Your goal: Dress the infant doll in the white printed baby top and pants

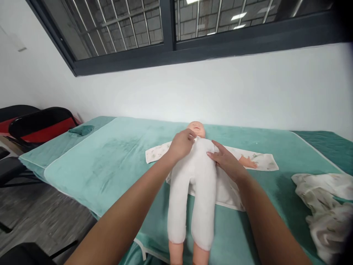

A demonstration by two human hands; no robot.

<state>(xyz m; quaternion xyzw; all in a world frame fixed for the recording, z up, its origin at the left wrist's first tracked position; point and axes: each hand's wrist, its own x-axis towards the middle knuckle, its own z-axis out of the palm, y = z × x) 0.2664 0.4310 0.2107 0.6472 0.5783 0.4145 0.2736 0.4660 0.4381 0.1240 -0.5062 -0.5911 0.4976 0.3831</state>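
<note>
From here, the doll [196, 128] lies face up on the teal-covered bed [104, 162], its white garment [202, 176] reaching down the legs, the patterned shirt [231, 195] spread open underneath. The left hand [182, 144] pinches the garment's top edge near the neck; the right hand [226, 161] touches its side, thumb and finger apart, though I can't tell whether cloth is caught between.

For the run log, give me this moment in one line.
Left hand: at neck of white outfit | Right hand: on outfit's chest | Doll: face up | Printed shirt: spread under doll
</note>
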